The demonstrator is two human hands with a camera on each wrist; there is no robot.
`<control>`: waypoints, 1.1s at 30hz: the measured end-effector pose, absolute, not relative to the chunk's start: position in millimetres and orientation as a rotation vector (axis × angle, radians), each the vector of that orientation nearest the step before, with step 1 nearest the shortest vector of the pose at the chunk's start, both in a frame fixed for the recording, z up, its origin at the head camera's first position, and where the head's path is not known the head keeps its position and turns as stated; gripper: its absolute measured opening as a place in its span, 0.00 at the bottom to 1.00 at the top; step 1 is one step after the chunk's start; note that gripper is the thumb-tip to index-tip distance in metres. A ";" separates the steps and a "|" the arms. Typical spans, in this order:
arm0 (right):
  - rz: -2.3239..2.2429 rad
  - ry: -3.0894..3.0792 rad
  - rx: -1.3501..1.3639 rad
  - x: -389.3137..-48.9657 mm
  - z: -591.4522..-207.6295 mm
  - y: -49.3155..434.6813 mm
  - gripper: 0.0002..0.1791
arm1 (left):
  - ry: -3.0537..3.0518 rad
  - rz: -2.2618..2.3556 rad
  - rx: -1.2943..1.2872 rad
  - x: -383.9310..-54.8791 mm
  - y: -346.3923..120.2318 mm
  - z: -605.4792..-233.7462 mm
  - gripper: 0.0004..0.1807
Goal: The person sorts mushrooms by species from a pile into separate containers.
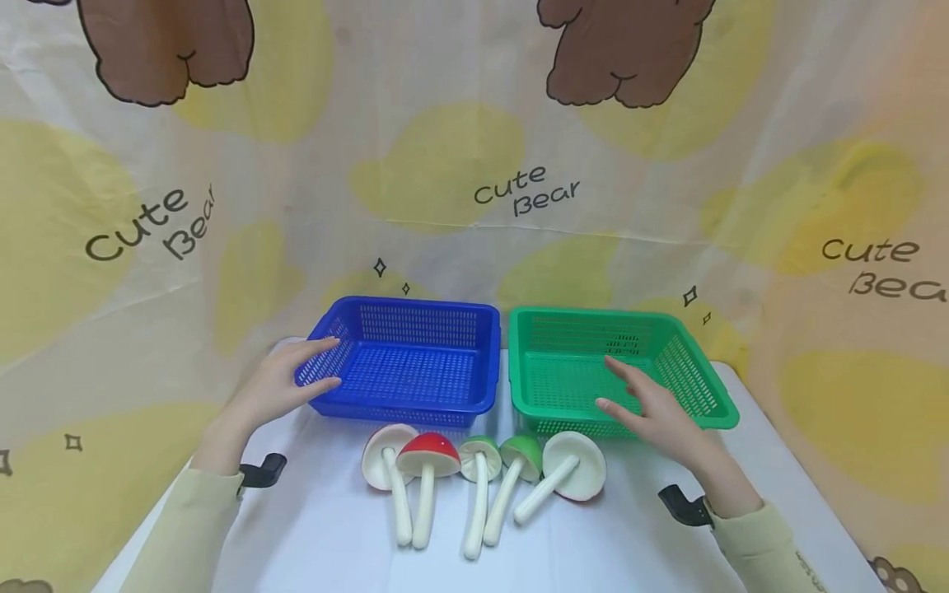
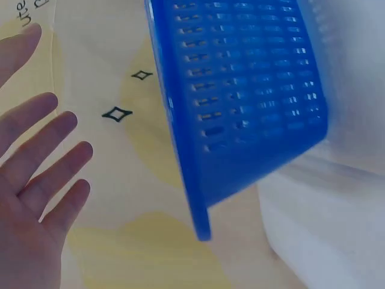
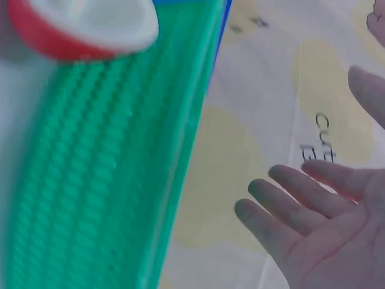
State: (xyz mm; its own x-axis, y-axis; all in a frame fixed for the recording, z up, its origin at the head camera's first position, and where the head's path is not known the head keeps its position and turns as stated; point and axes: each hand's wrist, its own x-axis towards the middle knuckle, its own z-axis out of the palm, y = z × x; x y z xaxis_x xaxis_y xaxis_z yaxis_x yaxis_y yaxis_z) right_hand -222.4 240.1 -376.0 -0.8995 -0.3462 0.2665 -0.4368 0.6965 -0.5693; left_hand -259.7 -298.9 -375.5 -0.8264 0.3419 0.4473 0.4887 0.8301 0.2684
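My left hand (image 1: 285, 383) hovers by the left end of the blue basket (image 1: 485, 395), its fingers spread and nothing in them. In the left wrist view a gap shows between those fingers (image 2: 66, 129) and the basket's rim. Over the right part of the green basket (image 1: 522, 416) is my right hand (image 1: 656, 412), also with its fingers apart and holding nothing. Several toy mushrooms lie in a row in front of the baskets: a red one showing its white underside (image 1: 374, 461), a red-capped one (image 1: 430, 449), two green-capped ones (image 1: 525, 451), and one with a wide pale underside (image 1: 582, 473).
Both baskets stand side by side on a white table (image 1: 326, 511), with a narrow gap between them. Behind it hangs a cloth (image 1: 437, 189) printed with bears, yellow patches and lettering. Each wrist wears a black strap mount (image 1: 264, 471).
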 end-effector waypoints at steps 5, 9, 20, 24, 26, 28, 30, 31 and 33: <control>1.223 -2.635 0.663 -216.3 -390.5 222.4 0.33 | -2.598 -0.609 -0.566 -258.4 -310.4 -384.0 0.33; 1.418 -2.573 0.646 -212.4 -401.8 211.0 0.31 | -2.595 -0.660 -0.537 -255.5 -320.6 -389.6 0.33; 1.729 -2.554 0.545 -202.8 -427.0 188.6 0.30 | -2.654 -0.772 -0.391 -247.9 -337.1 -401.8 0.34; 1.795 -2.595 0.471 -196.7 -434.0 176.9 0.28 | -2.678 -0.814 -0.337 -247.9 -339.5 -404.5 0.34; 1.830 -2.619 0.478 -194.0 -438.9 170.6 0.28 | -2.694 -0.828 -0.309 -248.0 -340.8 -406.2 0.34; 1.846 -2.639 0.508 -192.1 -444.2 164.7 0.28 | -2.710 -0.830 -0.292 -247.8 -342.5 -408.1 0.34; 1.851 -2.647 0.526 -190.8 -448.1 159.4 0.27 | -2.719 -0.838 -0.276 -247.3 -344.2 -409.9 0.35; 1.854 -2.644 0.528 -190.4 -449.4 157.3 0.26 | -2.721 -0.849 -0.265 -247.2 -345.3 -411.0 0.35; 1.844 -2.643 0.507 -190.1 -450.8 153.8 0.25 | -2.719 -0.863 -0.247 -246.6 -347.4 -413.8 0.35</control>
State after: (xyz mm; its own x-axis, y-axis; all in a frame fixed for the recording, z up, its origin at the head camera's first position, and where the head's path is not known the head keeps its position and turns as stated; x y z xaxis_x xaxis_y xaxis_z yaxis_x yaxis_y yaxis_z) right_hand -190.1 153.8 -450.8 -0.9447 -0.3186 0.0776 -0.1828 0.3153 -0.9312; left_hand -246.6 -347.4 -413.8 -0.9469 0.0777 0.3119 0.2434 0.8071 0.5379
